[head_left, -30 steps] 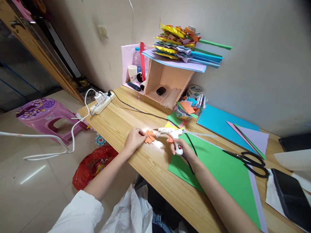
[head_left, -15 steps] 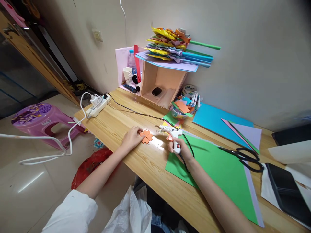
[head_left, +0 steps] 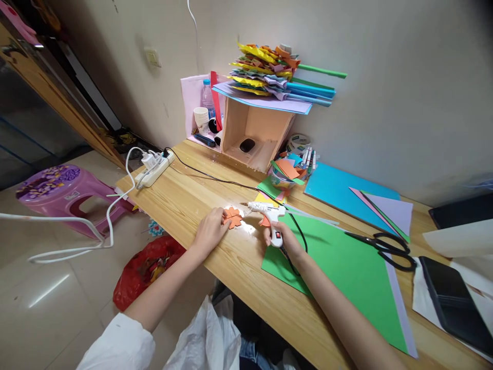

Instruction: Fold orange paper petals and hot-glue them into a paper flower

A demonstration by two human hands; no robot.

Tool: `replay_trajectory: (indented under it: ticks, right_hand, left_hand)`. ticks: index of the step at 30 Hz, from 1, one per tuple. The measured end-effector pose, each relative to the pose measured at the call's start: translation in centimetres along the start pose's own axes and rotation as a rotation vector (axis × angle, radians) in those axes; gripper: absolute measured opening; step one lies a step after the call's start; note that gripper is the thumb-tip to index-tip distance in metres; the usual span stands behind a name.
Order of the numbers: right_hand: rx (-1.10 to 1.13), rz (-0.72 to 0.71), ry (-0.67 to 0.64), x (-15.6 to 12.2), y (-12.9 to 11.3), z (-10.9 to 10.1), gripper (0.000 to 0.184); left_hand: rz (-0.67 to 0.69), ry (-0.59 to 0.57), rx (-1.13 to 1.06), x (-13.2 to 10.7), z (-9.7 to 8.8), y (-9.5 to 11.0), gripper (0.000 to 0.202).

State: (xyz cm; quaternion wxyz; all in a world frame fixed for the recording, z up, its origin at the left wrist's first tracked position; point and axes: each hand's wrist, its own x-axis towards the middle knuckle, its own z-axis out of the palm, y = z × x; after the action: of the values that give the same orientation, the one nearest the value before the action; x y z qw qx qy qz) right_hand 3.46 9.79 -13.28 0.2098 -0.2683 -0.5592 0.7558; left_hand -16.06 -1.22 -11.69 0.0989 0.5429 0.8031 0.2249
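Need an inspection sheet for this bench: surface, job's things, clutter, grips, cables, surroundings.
Surface: wooden table, bare wood on the left.
Job's things: orange paper flower; glue gun, nozzle toward it.
Clutter: green sheet, blue sheet, scissors, wooden box, folded paper stack.
Grips: left hand pinches the flower; right hand closed on the gun.
Cables: black cord runs to the power strip; white cable hangs off the edge.
Surroundings: pink stool, red bag on the floor.

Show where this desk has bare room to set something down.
Bare wood lies between the power strip, the black cord and the left hand. Crowded rightward of the glue gun: green sheet, scissors, blue sheet.
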Motion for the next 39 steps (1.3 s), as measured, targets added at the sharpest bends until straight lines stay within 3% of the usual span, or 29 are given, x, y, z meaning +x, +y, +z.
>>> replay_trajectory:
  ticks: [4, 10, 21, 31, 39]
  right_hand:
    - [-0.106, 0.016, -0.015, -0.2, -0.3, 0.8, 0.038]
    - [-0.159, 0.027, -0.014, -0.2, -0.1, 1.0, 0.039]
    - [-0.264, 0.044, 0.008, -0.6, -1.4, 2.0, 0.040]
    - [-0.241, 0.032, -0.010, -0.2, 0.0, 1.2, 0.038]
    - [-0.283, 0.050, -0.007, -0.3, -0.5, 1.4, 0.036]
  left_hand:
    - [0.110, 0.051, 0.031, 0.5, 0.1, -0.3, 0.013]
    - [0.136, 0.001, 0.125, 0.8, 0.3, -0.1, 0.018]
    - [0.096, -0.044, 0.178, 1.0, 0.2, 0.6, 0.023]
    - [0.036, -0.046, 0.210, 1.5, 0.1, 1.4, 0.023]
    - [0.013, 0.074, 0.179, 0.8, 1.0, 1.2, 0.021]
